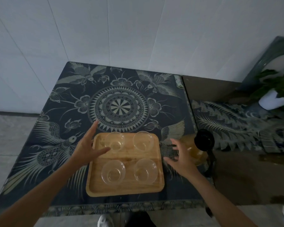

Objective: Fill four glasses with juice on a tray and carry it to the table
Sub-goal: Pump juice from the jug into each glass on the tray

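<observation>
Barely started here: my left hand [87, 149] hovers, fingers spread wide, at the tray [125, 187] on the desk with four empty glasses [113, 172], right hand [181, 157] open, reaching for the jug [195, 151].

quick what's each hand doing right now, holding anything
Left hand: open, fingers spread, holding nothing, at the left edge of the tray.
Right hand: open, holding nothing, just beside the jug.
</observation>
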### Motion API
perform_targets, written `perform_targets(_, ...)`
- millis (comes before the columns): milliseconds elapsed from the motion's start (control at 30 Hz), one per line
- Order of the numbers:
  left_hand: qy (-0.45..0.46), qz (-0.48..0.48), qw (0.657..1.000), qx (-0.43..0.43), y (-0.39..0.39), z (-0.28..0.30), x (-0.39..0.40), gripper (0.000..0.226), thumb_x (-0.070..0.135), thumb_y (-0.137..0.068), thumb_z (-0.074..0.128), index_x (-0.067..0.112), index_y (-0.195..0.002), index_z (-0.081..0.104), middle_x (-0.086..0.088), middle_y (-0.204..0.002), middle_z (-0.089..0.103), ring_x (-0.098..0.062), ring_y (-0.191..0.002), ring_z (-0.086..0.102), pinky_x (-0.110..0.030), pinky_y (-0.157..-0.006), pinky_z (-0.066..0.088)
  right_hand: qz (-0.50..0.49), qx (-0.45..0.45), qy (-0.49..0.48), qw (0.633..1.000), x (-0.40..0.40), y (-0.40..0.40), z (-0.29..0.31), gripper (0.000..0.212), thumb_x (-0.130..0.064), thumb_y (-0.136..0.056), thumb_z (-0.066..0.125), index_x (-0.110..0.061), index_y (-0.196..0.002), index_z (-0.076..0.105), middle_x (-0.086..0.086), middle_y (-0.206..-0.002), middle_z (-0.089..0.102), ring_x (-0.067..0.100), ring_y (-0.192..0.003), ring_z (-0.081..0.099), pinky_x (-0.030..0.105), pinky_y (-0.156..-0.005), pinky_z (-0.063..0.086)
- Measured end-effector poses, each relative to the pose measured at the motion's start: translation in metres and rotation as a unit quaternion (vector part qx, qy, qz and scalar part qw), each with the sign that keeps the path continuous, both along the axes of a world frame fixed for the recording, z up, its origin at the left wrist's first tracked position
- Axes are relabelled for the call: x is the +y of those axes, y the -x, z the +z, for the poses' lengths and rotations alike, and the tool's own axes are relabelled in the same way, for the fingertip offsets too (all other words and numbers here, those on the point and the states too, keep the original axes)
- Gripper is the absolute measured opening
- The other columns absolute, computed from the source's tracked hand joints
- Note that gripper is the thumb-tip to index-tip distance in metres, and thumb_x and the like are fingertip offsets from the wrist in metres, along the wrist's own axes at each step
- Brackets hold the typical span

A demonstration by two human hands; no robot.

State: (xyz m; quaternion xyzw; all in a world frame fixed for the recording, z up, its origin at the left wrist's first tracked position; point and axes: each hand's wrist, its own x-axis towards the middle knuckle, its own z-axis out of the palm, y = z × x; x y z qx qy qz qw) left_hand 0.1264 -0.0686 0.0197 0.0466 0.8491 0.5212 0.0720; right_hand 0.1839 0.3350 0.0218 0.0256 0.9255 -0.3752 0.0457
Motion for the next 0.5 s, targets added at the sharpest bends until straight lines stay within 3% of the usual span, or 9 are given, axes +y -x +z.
perform_targets(133,0.018,-0.054,0.997,0.045,0.006,0.031,0.021,0.124,0.046,-0.068,0.089,0.045,-0.163,0.01,0.022,-0.17,0.012,-0.01,-0.158,0.018,-0.053,-0.122,0.036,-0.031,0.064,-0.046,0.996,0.016,-0.024,0.026,0.073,-0.038,-0.087,0.079,-0.031,-0.149,0.04,-0.018,-0.141,0.041,-0.002,-0.128,0.037,0.032,-0.105,0.039)
perform_targets(233,0.015,-0.084,0.994,0.062,0.005,0.049,0.046,0.123,0.052,-0.067,0.087,0.049,-0.162,0.009,0.031,-0.167,0.008,-0.009,-0.159,0.015,-0.046,-0.12,0.038,-0.058,0.115,-0.077,0.989,0.027,-0.041,0.043,0.069,-0.032,-0.087,0.08,-0.023,-0.146,0.046,-0.014,-0.14,0.045,0.009,-0.129,0.039,0.034,-0.104,0.036)
perform_targets(367,0.019,-0.13,0.989,0.074,0.006,0.064,0.088,0.121,0.055,-0.069,0.086,0.046,-0.163,0.01,0.021,-0.17,0.004,-0.012,-0.16,0.01,-0.057,-0.121,0.036,-0.076,0.144,-0.122,0.979,0.049,-0.054,0.055,0.068,-0.027,-0.087,0.081,-0.019,-0.147,0.05,-0.002,-0.149,0.05,0.027,-0.136,0.043,0.027,-0.104,0.03)
perform_targets(500,-0.01,-0.175,0.982,0.073,0.005,0.075,0.14,0.118,0.061,-0.068,0.085,0.056,-0.159,0.011,0.023,-0.169,0.005,-0.007,-0.158,0.015,-0.042,-0.118,0.042,-0.096,0.143,-0.148,0.974,0.077,-0.057,0.057,0.068,-0.026,-0.09,0.077,-0.019,-0.15,0.046,0.001,-0.155,0.046,0.03,-0.14,0.042,0.03,-0.108,0.026)
